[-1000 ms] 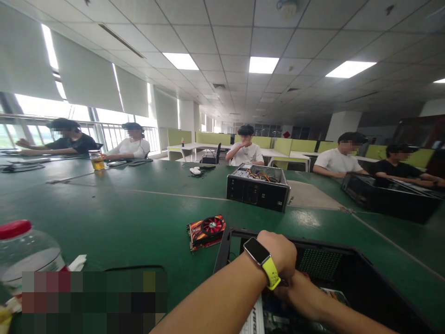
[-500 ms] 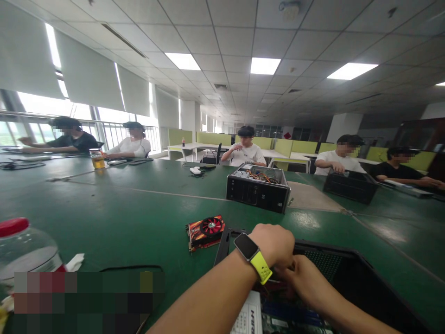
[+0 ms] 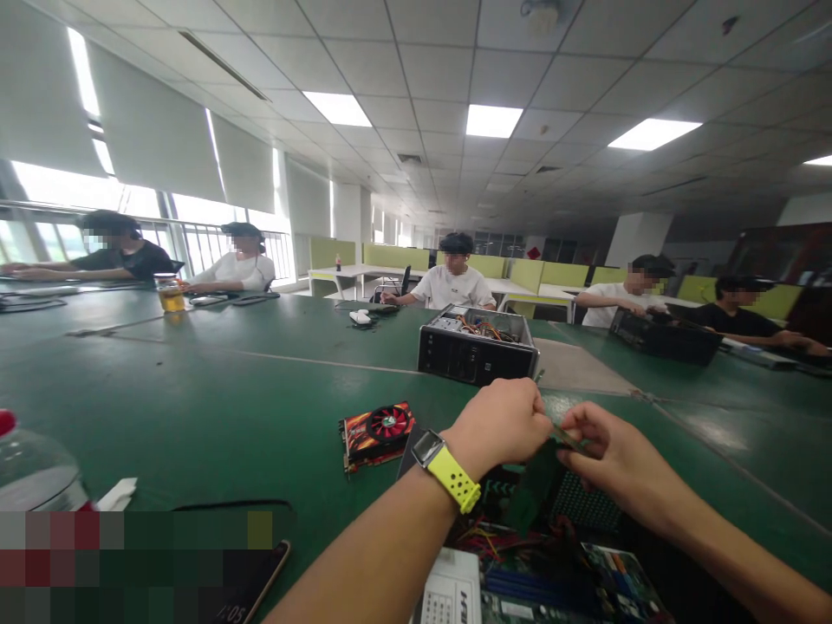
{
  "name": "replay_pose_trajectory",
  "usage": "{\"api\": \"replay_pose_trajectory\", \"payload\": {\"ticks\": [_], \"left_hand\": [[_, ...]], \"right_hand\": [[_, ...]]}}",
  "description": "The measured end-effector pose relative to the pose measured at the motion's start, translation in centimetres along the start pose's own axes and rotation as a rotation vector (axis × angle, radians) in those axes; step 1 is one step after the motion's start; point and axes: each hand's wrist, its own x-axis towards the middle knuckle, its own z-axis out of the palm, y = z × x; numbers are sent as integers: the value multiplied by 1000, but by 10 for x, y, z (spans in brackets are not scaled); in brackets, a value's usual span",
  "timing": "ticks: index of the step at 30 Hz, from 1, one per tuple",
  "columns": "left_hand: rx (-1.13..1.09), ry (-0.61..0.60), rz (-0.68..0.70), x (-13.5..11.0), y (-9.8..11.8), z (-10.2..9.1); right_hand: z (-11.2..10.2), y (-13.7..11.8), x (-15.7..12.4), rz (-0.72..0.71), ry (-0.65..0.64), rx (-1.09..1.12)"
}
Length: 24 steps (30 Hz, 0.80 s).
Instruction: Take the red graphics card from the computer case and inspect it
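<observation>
- The left hand [image 3: 503, 426], wearing a yellow-strapped watch [image 3: 448, 472], curls at one end of a thin strip [image 3: 568, 440]; its grip is partly hidden.
- The right hand [image 3: 607, 452] pinches the strip's other end.
- Below them, an open black computer case [image 3: 585, 504] holds a white box [image 3: 451, 582] and red wires [image 3: 484, 536].
- A red graphics card [image 3: 377, 435] lies beside it on the green bench [image 3: 227, 425].
- Beyond stands another computer [image 3: 477, 351].

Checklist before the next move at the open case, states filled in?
1. Right hand holding thin part: ok, in its fingertips.
2. Left hand gripping it too: cannot tell, fingertips hidden.
3. Board exposed in case: ok.
4. Wires tucked away: not ok, loose strands beside board.
5. Graphics card out of case: ok, on table.
</observation>
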Motion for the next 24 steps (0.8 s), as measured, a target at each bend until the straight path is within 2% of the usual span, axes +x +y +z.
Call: {"api": "replay_pose_trajectory", "payload": {"ticks": [3,5,8,10,12,15,16,18,21,24], "left_hand": [[-102,-66,-8,2,-3,6],[-213,-183,-11,4,-5,11],[-334,-324,-22,6,-7,16],[-324,-336,-36,6,-7,16],[-259,-295,-43,5,-8,13],[-156,-240,-40,3,-8,8],[-127,-245,-34,3,-8,8],[-70,-279,-19,3,-7,10],[10,-336,-5,5,-8,15],[73,-394,-3,6,-9,20]], "right_hand": [[-6,1,4,-33,19,50],[-7,1,5,-47,31,106],[-8,0,6,-50,-26,229],[-8,-1,5,-45,-71,237],[-8,-3,1,-9,-170,53],[-8,-1,-6,56,-420,-434],[-8,1,-8,73,-465,-570],[-5,7,-11,97,-432,-758],[0,14,-11,104,-329,-916],[2,17,-11,41,-400,-963]]}}
